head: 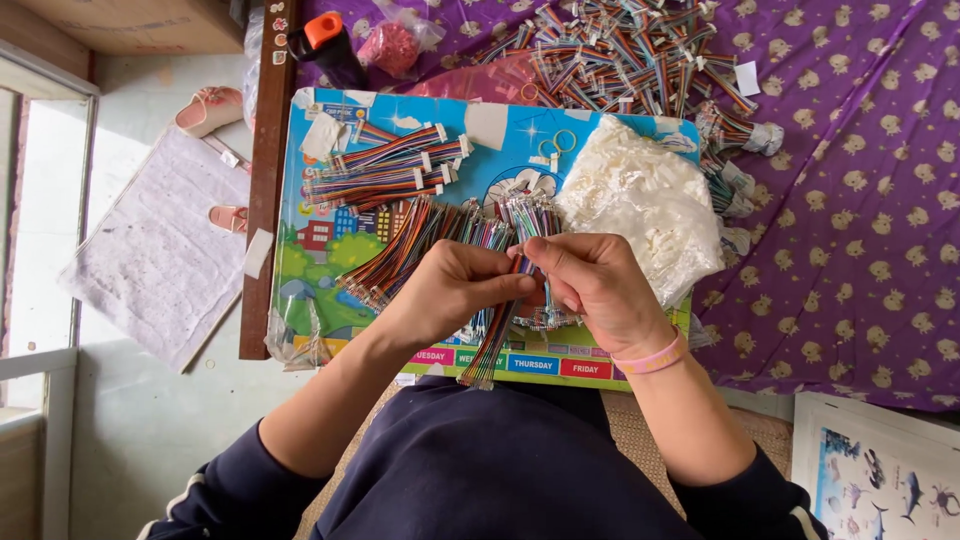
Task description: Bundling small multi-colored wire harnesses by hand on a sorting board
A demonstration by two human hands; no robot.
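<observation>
My left hand (455, 290) and my right hand (595, 280) meet over a colourful picture board (310, 260) on my lap. Both pinch the same bundle of rainbow ribbon wires (492, 345), whose loose ends hang down toward me. More loose ribbon wires (405, 250) fan out on the board just left of my hands. Finished wire sets with white connectors (385, 165) lie in a stack at the board's upper left. A heap of small white plastic connectors (640, 200) sits at the board's right, close to my right hand.
A large pile of wire sets (620, 50) lies on the purple patterned cloth (860, 200) behind the board. A dark bottle with an orange cap (325, 40) stands at the back left. Slippers (210, 108) and a pale mat (160, 250) are on the floor to the left.
</observation>
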